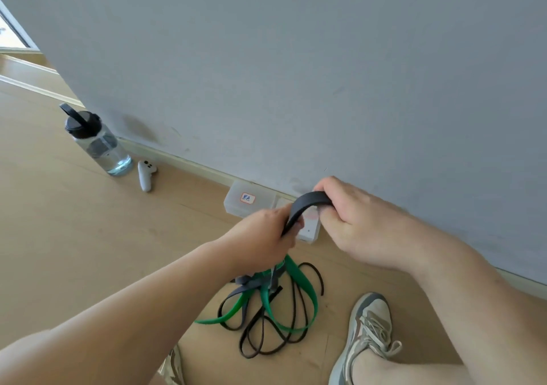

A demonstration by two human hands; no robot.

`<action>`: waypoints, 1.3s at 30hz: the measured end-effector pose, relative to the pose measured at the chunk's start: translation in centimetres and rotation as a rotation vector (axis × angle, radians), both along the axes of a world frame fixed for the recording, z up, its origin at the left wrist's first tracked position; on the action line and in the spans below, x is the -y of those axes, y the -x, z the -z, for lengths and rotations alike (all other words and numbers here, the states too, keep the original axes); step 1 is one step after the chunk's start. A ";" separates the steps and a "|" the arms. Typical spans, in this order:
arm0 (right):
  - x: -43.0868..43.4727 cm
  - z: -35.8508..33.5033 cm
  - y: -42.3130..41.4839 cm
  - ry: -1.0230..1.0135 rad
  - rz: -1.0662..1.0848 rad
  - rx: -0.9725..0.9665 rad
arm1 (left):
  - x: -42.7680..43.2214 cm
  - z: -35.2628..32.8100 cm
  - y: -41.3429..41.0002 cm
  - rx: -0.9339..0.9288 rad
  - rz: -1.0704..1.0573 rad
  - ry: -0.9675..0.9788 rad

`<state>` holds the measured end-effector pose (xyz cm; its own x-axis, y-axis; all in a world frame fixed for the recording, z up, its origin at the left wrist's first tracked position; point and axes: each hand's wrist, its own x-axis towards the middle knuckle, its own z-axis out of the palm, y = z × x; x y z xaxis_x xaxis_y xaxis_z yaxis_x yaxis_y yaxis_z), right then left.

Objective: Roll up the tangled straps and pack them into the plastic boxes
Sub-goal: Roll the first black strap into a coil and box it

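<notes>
step: starting a roll | left hand (268,236) and right hand (355,222) both clench the flat black strap (307,202), arched above the green-and-black strap tangle (273,304) on the wooden floor (88,236) | next: probably pull it free and coil it tight for the far clear plastic boxes (248,199)

Single head-worn wide-angle view, tilted, looking forward and down at close range, with the strap (309,199) between left hand (263,236) and right hand (358,222) at frame centre, wall (296,74) filling the upper frame, floor (74,222) at left and bottom, one shoe (371,319) at lower right.
</notes>
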<state>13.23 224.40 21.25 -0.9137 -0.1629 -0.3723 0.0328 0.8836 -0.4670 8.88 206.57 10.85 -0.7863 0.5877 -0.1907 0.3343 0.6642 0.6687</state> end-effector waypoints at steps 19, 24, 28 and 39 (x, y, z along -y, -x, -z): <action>2.4 2.8 1.0 -0.178 -0.047 -0.668 | 0.9 -3.1 1.6 -0.355 -0.156 0.229; 3.6 3.5 0.6 -0.252 -0.067 -0.514 | 0.8 -3.3 1.6 -0.335 -0.111 0.177; 3.0 2.7 0.7 -0.233 -0.017 -0.474 | 2.2 -1.1 2.0 -0.115 -0.139 0.099; -1.5 2.4 1.6 -0.231 0.073 -0.053 | 1.6 -6.2 0.9 -0.247 -0.257 -0.277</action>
<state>11.59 225.94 18.83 -0.9390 -0.0124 -0.3437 0.0810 0.9633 -0.2559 7.96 204.99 17.04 -0.9156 0.3700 0.1575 0.3535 0.5540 0.7538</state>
